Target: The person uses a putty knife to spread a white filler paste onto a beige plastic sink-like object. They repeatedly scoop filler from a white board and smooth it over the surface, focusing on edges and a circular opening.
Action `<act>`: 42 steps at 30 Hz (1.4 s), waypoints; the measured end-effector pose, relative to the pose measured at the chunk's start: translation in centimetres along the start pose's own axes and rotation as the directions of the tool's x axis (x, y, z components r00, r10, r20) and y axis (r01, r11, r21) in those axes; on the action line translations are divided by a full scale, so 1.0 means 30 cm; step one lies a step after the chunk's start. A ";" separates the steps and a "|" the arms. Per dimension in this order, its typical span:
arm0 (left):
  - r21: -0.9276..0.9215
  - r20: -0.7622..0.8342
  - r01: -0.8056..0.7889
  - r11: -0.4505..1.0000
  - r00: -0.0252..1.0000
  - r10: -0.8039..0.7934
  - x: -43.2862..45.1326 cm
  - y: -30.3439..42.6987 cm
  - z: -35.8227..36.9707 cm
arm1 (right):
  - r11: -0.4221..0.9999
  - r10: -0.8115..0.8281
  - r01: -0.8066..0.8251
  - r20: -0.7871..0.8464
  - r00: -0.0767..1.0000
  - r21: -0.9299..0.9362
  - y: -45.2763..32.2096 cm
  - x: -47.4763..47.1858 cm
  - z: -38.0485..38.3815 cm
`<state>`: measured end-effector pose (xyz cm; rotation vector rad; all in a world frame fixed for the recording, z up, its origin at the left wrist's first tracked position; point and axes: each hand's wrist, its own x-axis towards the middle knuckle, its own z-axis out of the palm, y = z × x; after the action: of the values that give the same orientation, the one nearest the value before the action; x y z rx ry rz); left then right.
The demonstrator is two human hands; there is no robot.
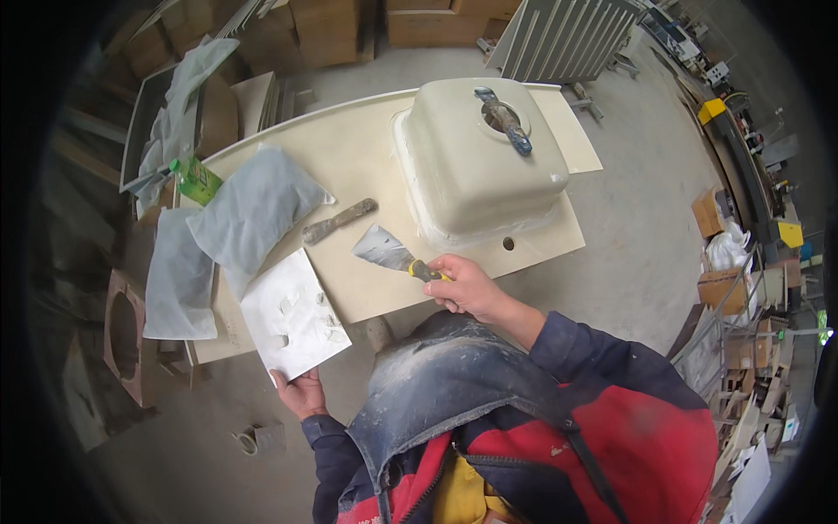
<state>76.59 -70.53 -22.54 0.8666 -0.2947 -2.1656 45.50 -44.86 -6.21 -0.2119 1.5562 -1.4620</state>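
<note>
My right hand grips a putty knife by its black-and-yellow handle. Its broad blade is smeared with white and points left over the slab. With my left hand I hold the near edge of a white board that bears dabs of white paste. The board overlaps the front edge of a cream countertop slab. On that slab a cream sink basin sits upside down, with white filler around its base. A worn tool with a wrapped handle lies across the basin's drain hole.
A worn, dirty tool handle lies between the basin and two translucent bags. A green bottle stands behind the bags. The slab has a small round hole. Cardboard boxes and a ribbed panel stand beyond.
</note>
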 end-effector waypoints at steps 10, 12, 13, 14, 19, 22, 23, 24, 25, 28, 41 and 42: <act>0.789 -0.252 0.333 0.516 0.942 -0.223 -0.254 0.010 0.170 | 0.914 -0.274 0.298 0.122 0.954 -0.276 0.057 0.086 0.149; 0.798 -0.033 0.224 0.559 0.943 -0.330 -0.311 -0.031 0.327 | 0.832 -0.357 0.400 0.182 0.916 -0.383 0.049 0.087 0.199; 0.776 0.115 0.147 0.613 0.923 -0.366 -0.318 -0.074 0.409 | 0.789 -0.353 0.412 0.213 0.911 -0.455 0.035 0.086 0.224; 0.731 0.077 0.192 0.654 0.930 -0.359 -0.321 -0.123 0.485 | 0.788 -0.331 0.417 0.259 0.907 -0.452 0.019 0.081 0.254; 0.581 0.140 0.114 0.806 0.961 -0.237 -0.223 -0.218 0.713 | 0.640 -0.276 0.508 0.444 0.852 -0.577 -0.077 0.050 0.314; 0.611 0.189 0.062 0.789 0.957 -0.221 -0.184 -0.149 0.710 | 0.525 -0.385 0.523 0.361 0.850 -0.671 -0.148 0.073 0.185; 0.644 0.186 0.075 0.761 0.950 -0.251 -0.169 -0.124 0.699 | 0.534 -0.558 0.563 0.237 0.795 -0.631 -0.180 0.083 0.086; 0.620 0.162 0.054 0.783 0.968 -0.194 -0.156 -0.118 0.687 | 0.485 -0.572 0.415 0.080 0.817 -0.770 -0.233 0.124 -0.029; 0.629 0.140 0.074 0.774 0.968 -0.206 -0.143 -0.102 0.674 | 0.410 -0.720 0.244 -0.148 0.678 -0.879 -0.276 0.164 -0.130; 0.635 0.126 0.119 0.764 0.959 -0.254 -0.109 -0.059 0.641 | 0.275 -0.831 -0.218 -0.346 0.437 -0.936 -0.417 0.250 -0.442; 0.762 0.086 0.183 0.621 0.922 -0.377 0.004 0.056 0.680 | 0.800 -0.375 -0.040 -0.551 0.745 -0.599 -0.459 0.267 -0.312; 0.762 0.086 0.190 0.619 0.918 -0.386 0.015 0.066 0.684 | 0.809 -0.330 -0.044 -0.516 0.791 -0.586 -0.455 0.253 -0.254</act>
<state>63.83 -73.55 -6.63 1.1386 -1.3354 -2.4743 29.76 -48.53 0.17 -0.2388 2.5595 -1.1815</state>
